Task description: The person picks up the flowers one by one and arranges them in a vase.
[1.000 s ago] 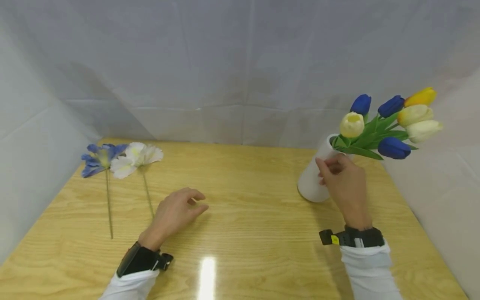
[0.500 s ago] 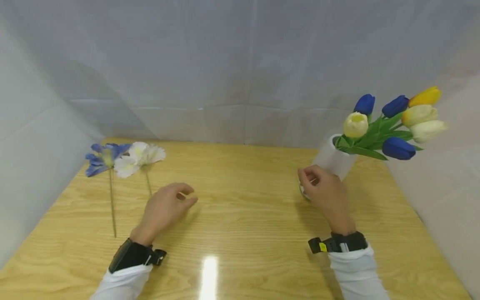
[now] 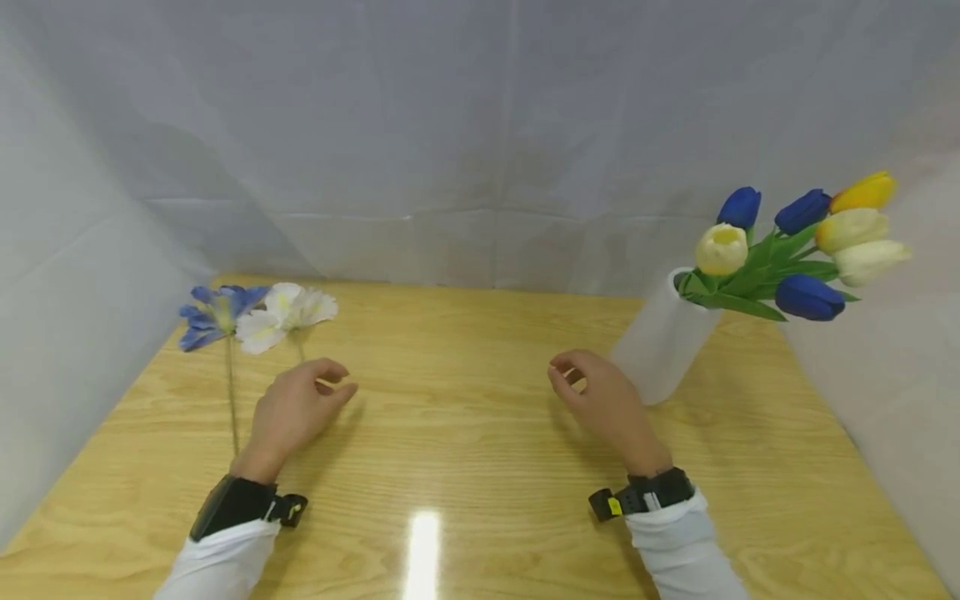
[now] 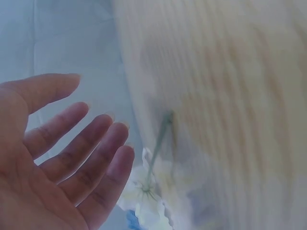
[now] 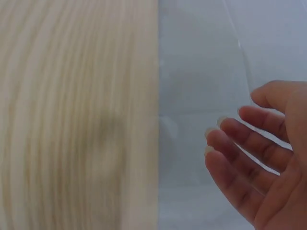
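Observation:
In the head view my left hand (image 3: 295, 410) hovers over the table beside two artificial flowers, holding nothing. Its relaxed, spread fingers (image 4: 91, 179) show in the left wrist view. The white flower (image 3: 285, 315) has its lower stem hidden behind this hand; the blue flower (image 3: 217, 315) lies to its left. My right hand (image 3: 606, 407), also holding nothing, is in front of the white vase (image 3: 666, 342) and hides part of its base. The fingers (image 5: 240, 184) are loosely bent in the right wrist view. Several artificial tulips (image 3: 810, 298) in blue, cream and yellow lean rightward from the tilted-looking vase.
A wooden table (image 3: 450, 450) extends between the hands and the flowers. Pale sheeting (image 3: 480, 142) hangs along the back and both sides. Light glares off the tabletop near the front edge.
My right hand has moved left, away from the vase's upper part and down towards the table's middle. My left hand has shifted left, nearer the two flower stems. The vase and flowers stay put.

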`<move>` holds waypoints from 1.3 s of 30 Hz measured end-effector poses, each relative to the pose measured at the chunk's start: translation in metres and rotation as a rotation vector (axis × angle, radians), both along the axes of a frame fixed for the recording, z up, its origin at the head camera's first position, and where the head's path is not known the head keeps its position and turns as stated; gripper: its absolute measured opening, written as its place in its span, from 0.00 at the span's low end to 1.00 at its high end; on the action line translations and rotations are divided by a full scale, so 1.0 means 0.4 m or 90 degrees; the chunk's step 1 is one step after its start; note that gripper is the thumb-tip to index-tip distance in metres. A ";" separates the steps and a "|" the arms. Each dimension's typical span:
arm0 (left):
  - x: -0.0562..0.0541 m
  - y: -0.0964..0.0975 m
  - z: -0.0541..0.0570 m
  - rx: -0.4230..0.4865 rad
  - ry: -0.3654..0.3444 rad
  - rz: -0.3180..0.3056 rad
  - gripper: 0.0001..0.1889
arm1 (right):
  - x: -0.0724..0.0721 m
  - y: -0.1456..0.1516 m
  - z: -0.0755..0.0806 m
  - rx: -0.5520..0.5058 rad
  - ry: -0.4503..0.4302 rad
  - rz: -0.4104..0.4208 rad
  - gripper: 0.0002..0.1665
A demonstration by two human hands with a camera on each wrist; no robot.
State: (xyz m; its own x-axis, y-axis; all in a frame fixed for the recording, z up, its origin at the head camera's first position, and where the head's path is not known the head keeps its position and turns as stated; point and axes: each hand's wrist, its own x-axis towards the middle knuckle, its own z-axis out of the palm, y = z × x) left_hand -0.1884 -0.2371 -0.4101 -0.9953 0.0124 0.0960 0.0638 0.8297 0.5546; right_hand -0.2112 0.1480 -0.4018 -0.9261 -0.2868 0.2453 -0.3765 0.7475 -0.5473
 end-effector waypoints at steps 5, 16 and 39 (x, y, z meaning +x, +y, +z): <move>0.011 -0.024 -0.004 -0.006 0.001 0.015 0.19 | 0.001 -0.055 -0.011 0.002 0.004 0.042 0.17; 0.024 -0.065 -0.005 -0.008 0.023 0.039 0.17 | 0.013 -0.164 -0.035 0.018 0.034 0.110 0.13; -0.037 -0.121 0.011 -0.060 -0.030 0.065 0.18 | 0.035 -0.200 -0.063 0.012 0.030 0.135 0.11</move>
State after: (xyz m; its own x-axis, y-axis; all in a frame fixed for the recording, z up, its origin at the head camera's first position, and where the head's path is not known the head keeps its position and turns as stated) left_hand -0.2030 -0.2856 -0.4055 -0.9952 -0.0830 0.0521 -0.0485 0.8794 0.4736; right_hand -0.1972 0.0680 -0.4268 -0.8326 -0.4784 0.2793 -0.5505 0.6590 -0.5125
